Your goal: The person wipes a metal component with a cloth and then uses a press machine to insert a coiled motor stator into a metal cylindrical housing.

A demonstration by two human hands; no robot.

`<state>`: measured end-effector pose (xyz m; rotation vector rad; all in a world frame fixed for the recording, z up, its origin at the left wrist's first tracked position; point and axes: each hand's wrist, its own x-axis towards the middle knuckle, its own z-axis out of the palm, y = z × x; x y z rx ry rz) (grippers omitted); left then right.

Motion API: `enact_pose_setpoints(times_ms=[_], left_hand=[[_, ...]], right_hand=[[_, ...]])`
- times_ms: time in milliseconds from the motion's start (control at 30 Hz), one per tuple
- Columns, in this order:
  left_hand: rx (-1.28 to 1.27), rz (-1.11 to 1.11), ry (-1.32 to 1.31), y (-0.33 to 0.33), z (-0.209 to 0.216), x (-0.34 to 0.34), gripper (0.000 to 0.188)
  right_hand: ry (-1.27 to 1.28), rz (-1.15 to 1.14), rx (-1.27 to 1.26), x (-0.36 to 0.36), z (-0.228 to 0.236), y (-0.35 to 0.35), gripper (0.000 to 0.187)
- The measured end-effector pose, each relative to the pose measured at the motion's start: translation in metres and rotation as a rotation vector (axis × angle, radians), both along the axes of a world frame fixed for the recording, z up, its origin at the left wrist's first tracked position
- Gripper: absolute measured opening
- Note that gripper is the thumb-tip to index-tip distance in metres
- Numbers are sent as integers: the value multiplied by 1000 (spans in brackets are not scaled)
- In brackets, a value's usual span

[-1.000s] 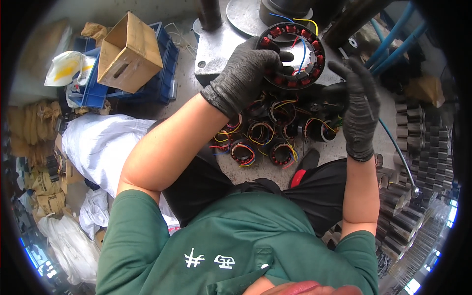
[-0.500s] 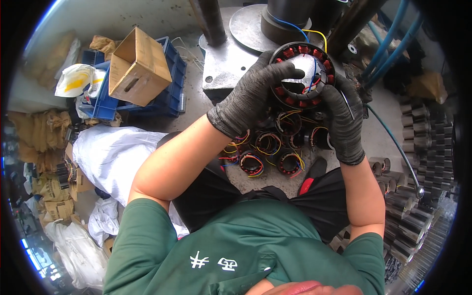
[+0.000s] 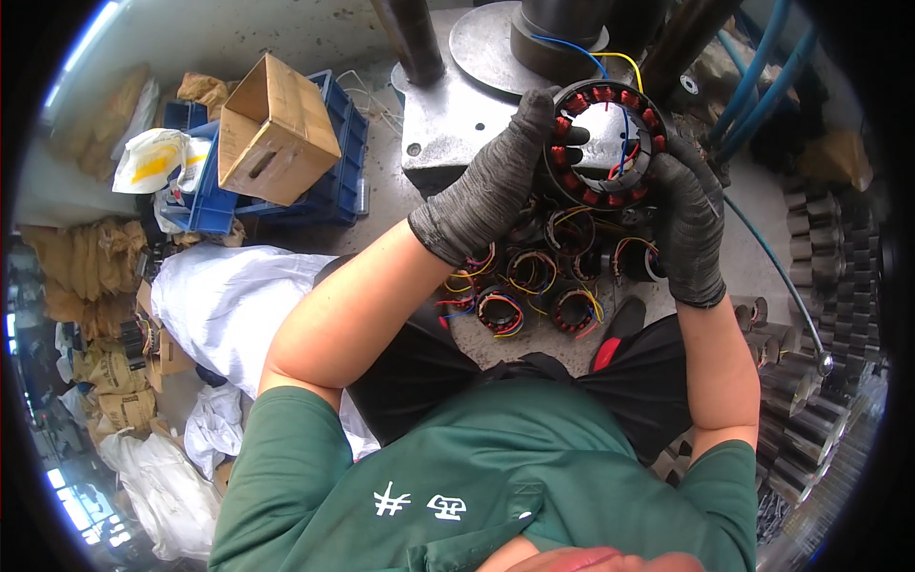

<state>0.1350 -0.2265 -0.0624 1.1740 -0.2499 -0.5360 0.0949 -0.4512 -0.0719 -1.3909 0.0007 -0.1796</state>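
Note:
Both my hands wear dark grey gloves. They hold up a ring-shaped motor stator with red copper windings, a blue and a yellow lead at its top, and red and blue wires across its opening. My left hand grips its left side, with fingertips showing through the opening. My right hand is closed on the lower right rim, its fingers partly hidden. Below, between my feet, sit several more wound stators with coloured leads.
Just beyond my hands stands a press with a metal base and dark columns. To the left, a cardboard box rests on blue crates. Stacked metal cores line the right, near a ball-ended rod.
My left thumb and fingers have shifted from across the stator to its left rim. A thin metal rod seen by my right fingers no longer shows. The view has shifted slightly.

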Motion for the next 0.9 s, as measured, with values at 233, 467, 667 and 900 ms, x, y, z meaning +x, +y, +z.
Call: enact_pose_setpoints(times_ms=[233,467,667,900], left_hand=[[52,-68,32,8,-14,14,87],[347,-21,-227,3,-4,13,68],[402,-3,-206,-7,-24,9,52],[246,102,-15,-2,-18,20,21]], right_hand=[[-21,-30,-59,5,-5,-13,36],[-200,28,-377,8,3,-20,39],[-668,-19,-833,16,3,-20,33],[-482,35,-127,1,21,-39,35]])
